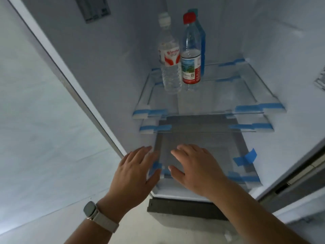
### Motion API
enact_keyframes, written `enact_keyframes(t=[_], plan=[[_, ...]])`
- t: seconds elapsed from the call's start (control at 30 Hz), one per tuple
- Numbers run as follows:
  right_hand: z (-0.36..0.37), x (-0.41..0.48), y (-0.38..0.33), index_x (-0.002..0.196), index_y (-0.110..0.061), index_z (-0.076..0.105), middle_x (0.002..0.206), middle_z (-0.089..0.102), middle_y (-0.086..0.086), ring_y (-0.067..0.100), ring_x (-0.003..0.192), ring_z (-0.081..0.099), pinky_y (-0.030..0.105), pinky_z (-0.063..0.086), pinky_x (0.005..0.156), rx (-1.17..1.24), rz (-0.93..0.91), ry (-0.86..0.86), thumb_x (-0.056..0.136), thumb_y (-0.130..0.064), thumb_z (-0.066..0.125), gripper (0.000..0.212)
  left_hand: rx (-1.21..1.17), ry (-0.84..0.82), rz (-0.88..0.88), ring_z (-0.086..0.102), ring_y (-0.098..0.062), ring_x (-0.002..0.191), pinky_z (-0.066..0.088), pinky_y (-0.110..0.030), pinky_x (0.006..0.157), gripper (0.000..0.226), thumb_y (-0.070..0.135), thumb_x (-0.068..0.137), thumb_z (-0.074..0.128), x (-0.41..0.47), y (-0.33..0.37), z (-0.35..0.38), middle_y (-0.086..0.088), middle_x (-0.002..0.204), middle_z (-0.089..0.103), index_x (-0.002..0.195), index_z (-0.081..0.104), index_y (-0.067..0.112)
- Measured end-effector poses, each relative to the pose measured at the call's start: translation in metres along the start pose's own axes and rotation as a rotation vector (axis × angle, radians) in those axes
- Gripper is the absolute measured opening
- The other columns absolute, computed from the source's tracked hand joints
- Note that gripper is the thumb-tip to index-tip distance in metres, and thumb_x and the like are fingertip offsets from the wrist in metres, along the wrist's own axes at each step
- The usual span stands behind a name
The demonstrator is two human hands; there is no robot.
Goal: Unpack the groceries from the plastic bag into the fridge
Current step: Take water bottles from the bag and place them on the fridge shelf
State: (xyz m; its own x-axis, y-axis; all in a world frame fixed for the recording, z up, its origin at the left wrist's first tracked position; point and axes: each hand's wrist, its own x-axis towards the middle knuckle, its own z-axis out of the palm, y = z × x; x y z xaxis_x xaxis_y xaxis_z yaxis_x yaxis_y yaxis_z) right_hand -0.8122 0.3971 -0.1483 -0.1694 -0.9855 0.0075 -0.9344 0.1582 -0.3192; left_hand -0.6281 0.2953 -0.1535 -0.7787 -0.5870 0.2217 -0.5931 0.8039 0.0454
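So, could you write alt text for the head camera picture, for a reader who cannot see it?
The left hand and the right hand, both empty, reach with straight fingers into an open fridge. Three bottles stand on its top glass shelf: a white-capped bottle, a red-capped bottle and a blue bottle behind them. Blue tape marks shelf corners.

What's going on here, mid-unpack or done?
A person faces the open white fridge, both hands empty: the left hand and the right hand reach with straight fingers, low by the bottom shelf. On the top glass shelf stand a clear white-capped plastic bottle, a clear red-capped plastic bottle and a blue bottle behind it. No plastic bag is in view.
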Motion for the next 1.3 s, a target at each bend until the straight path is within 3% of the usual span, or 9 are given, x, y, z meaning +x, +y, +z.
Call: enact_keyframes(t=[0.2, 0.5, 0.77, 1.03, 1.3], plan=[[0.011, 0.010, -0.043, 0.129, -0.019, 0.054, 0.127, 0.056, 0.000, 0.024, 0.116, 0.052, 0.040, 0.044, 0.096, -0.019, -0.167, -0.039, 0.087, -0.058, 0.019, 0.068, 0.002, 0.020, -0.210, 0.058, -0.026, 0.127, 0.046, -0.045, 0.103, 0.052, 0.053, 0.093, 0.041, -0.057, -0.026, -0.008, 0.001, 0.137, 0.062, 0.133, 0.060, 0.026], [0.031, 0.021, -0.151, 0.138, -0.025, 0.045, 0.143, 0.048, -0.004, 0.019, 0.129, 0.044, 0.039, 0.041, 0.105, -0.069, -0.425, -0.130, 0.086, -0.059, 0.012, 0.069, 0.058, 0.116, -0.421, 0.057, -0.025, 0.125, 0.044, -0.042, 0.104, 0.048, 0.052, 0.092, 0.047, -0.167, -0.077, -0.031, -0.001, 0.135, 0.063, 0.129, 0.064, 0.024], [0.076, -0.010, -0.319, 0.127, -0.022, 0.055, 0.128, 0.058, -0.001, 0.022, 0.114, 0.053, 0.037, 0.045, 0.092, -0.051, -0.656, -0.189, 0.088, -0.055, 0.026, 0.059, 0.117, 0.160, -0.722, 0.057, -0.025, 0.126, 0.043, -0.042, 0.105, 0.051, 0.054, 0.091, 0.046, -0.333, -0.137, -0.077, 0.001, 0.136, 0.062, 0.130, 0.062, 0.026], [0.132, -0.064, -0.500, 0.129, -0.025, 0.051, 0.131, 0.055, -0.005, 0.021, 0.118, 0.051, 0.036, 0.041, 0.095, -0.077, -0.893, -0.233, 0.085, -0.057, 0.022, 0.062, 0.160, 0.216, -0.948, 0.059, -0.026, 0.123, 0.047, -0.043, 0.101, 0.050, 0.055, 0.091, 0.046, -0.512, -0.183, -0.105, 0.000, 0.134, 0.064, 0.129, 0.062, 0.027], [0.176, -0.125, -0.632, 0.137, -0.028, 0.045, 0.141, 0.047, -0.007, 0.017, 0.127, 0.045, 0.035, 0.037, 0.102, -0.125, -1.163, -0.284, 0.085, -0.060, 0.016, 0.067, 0.179, 0.255, -1.222, 0.059, -0.026, 0.123, 0.047, -0.042, 0.100, 0.051, 0.055, 0.090, 0.045, -0.654, -0.179, -0.129, 0.001, 0.134, 0.063, 0.130, 0.061, 0.027]])
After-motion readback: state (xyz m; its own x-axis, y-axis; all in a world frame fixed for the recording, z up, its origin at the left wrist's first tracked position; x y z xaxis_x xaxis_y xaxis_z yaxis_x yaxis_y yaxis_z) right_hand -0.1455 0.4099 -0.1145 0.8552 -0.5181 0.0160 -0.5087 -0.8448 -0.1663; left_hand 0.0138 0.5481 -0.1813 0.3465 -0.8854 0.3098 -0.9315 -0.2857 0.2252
